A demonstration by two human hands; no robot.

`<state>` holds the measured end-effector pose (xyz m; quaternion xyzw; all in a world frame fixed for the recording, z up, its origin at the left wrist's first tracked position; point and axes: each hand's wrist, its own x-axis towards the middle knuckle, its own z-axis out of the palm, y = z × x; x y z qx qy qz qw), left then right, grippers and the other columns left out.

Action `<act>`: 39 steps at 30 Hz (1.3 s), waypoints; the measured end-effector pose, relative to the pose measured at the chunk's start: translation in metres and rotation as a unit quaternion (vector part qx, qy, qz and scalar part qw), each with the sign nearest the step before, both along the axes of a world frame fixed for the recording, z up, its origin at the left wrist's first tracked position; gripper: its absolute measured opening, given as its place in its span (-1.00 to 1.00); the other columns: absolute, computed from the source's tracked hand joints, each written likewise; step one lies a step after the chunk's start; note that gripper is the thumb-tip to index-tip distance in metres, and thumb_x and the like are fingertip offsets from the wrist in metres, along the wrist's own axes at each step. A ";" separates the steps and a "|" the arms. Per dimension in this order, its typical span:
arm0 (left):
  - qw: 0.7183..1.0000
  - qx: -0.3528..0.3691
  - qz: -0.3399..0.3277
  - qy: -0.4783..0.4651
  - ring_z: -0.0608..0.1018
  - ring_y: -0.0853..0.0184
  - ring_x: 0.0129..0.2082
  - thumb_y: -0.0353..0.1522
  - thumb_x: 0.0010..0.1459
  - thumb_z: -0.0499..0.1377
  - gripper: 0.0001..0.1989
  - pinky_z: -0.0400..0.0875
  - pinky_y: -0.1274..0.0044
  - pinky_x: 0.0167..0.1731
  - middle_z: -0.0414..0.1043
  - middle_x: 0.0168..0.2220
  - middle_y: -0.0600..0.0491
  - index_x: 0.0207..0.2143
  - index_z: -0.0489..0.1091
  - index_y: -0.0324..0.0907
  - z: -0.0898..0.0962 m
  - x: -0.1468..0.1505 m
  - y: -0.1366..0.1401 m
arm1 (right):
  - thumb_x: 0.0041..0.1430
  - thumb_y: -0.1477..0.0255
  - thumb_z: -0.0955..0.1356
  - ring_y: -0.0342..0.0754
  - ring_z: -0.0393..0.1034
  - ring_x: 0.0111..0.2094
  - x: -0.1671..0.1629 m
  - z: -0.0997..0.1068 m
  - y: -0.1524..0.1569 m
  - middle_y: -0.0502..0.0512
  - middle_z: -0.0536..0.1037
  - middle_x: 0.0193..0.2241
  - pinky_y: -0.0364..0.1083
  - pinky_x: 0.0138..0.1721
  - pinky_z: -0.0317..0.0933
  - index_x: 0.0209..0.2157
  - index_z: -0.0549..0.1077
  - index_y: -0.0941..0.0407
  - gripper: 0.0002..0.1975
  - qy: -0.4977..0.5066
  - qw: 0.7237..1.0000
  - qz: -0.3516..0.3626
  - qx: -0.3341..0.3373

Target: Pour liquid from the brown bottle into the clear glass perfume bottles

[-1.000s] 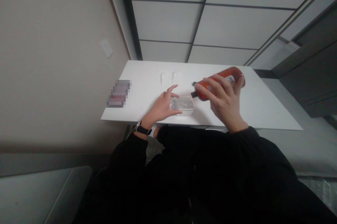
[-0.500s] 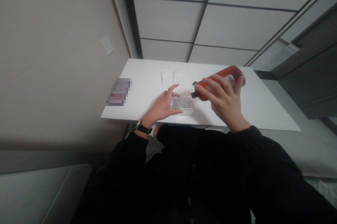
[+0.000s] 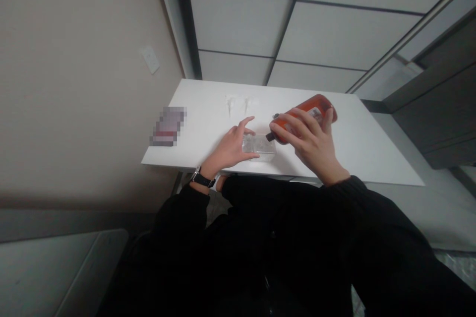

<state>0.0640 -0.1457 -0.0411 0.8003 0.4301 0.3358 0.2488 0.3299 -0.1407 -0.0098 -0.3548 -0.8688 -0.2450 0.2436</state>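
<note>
Bottle (image 3: 316, 102), orange-red and transparent, is held above the tabletop (image 3: 366, 143) in the right grip (image 3: 312, 142), by which it is wrapped from the near side. It is clamped there between the thumb, laid near the base, and the fingers, stretched across the body toward the neck. Part of the body is hidden by the hand; a pale label (image 3: 317, 112) is left showing between thumb and fingers. The bottle is tilted far over, its base raised to the right and its black neck (image 3: 270, 136) pointed down and to the left. The neck is seen over the right part of a clear container (image 3: 264, 150); whether the two are touching cannot be told.

The container is set on the tabletop near its front edge, to the left of the right grip. Its left end is held by the left grip (image 3: 231, 147), with the thumb laid along the near side, a finger placed at the far side and the forefinger lifted away. A watch with a black band (image 3: 204, 178) is worn on the left wrist.

Just beyond the bottle's neck end, a small dark piece (image 3: 275, 116) is partly seen. Farther back, small whitish items (image 3: 238, 104) are laid side by side, too blurred to be made out. Toward the left edge, a pixelated object (image 3: 167, 126) is placed, its details hidden.
</note>
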 end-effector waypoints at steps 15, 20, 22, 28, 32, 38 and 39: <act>1.000 0.007 0.004 0.003 0.48 -0.02 0.21 -0.27 0.02 0.53 0.09 0.33 0.14 0.23 0.51 0.13 -0.18 0.45 -0.03 -0.09 -0.004 0.001 0.002 | 0.40 0.69 0.26 0.09 0.26 0.40 -0.006 0.028 0.011 0.04 0.48 0.30 0.40 0.47 0.00 0.44 0.14 -0.19 -0.27 -0.078 0.991 0.099 -0.051; 1.000 0.005 -0.001 0.016 0.48 -0.01 0.21 -0.25 0.05 0.50 0.05 0.31 0.13 0.24 0.49 0.14 -0.19 0.44 -0.01 -0.12 -0.001 0.000 0.003 | 0.34 0.72 0.30 0.11 0.28 0.38 -0.010 0.036 0.012 0.04 0.48 0.30 0.45 0.43 0.07 0.38 0.25 -0.14 -0.29 -0.089 0.988 0.111 -0.052; 1.000 0.002 -0.004 0.024 0.47 -0.01 0.22 -0.24 0.08 0.49 0.03 0.30 0.13 0.26 0.49 0.14 -0.20 0.45 -0.01 -0.14 0.001 0.000 0.004 | 0.32 0.74 0.30 0.12 0.29 0.37 -0.011 0.036 0.012 0.04 0.48 0.31 0.46 0.43 0.05 0.37 0.27 -0.14 -0.28 -0.086 0.989 0.113 -0.052; 0.999 -0.001 -0.030 0.045 0.46 -0.03 0.24 -0.15 0.14 0.42 0.00 0.25 0.12 0.29 0.47 0.18 -0.28 0.45 -0.03 -0.23 0.004 -0.003 0.011 | 0.35 0.71 0.29 0.14 0.27 0.38 -0.014 0.033 0.012 0.14 0.48 0.29 0.47 0.42 0.03 0.33 0.34 -0.03 -0.39 -0.075 0.991 0.103 -0.033; 0.998 -0.016 -0.045 0.040 0.48 0.00 0.23 -0.08 0.17 0.37 0.02 0.24 0.10 0.29 0.45 0.19 -0.32 0.46 -0.08 -0.28 0.005 -0.005 0.015 | 0.34 0.70 0.33 0.12 0.25 0.39 -0.017 0.038 0.007 0.12 0.48 0.28 0.43 0.46 -0.04 0.29 0.39 -0.02 -0.43 -0.071 0.992 0.079 -0.070; 0.998 -0.034 -0.050 0.036 0.47 0.04 0.24 -0.05 0.15 0.37 0.06 0.20 0.12 0.32 0.45 0.18 -0.31 0.46 -0.11 -0.30 0.009 -0.005 0.015 | 0.40 0.69 0.21 0.02 0.23 0.39 -0.019 0.049 -0.002 0.01 0.49 0.26 0.38 0.47 -0.02 0.24 0.42 -0.08 -0.46 -0.070 0.991 0.068 -0.092; 0.998 -0.036 -0.048 0.036 0.47 0.03 0.25 -0.05 0.15 0.37 0.06 0.20 0.11 0.32 0.46 0.17 -0.30 0.46 -0.10 -0.29 0.009 -0.005 0.014 | 0.41 0.68 0.20 0.03 0.24 0.38 -0.019 0.050 -0.003 0.03 0.49 0.25 0.37 0.47 -0.03 0.23 0.43 -0.06 -0.48 -0.068 0.991 0.069 -0.094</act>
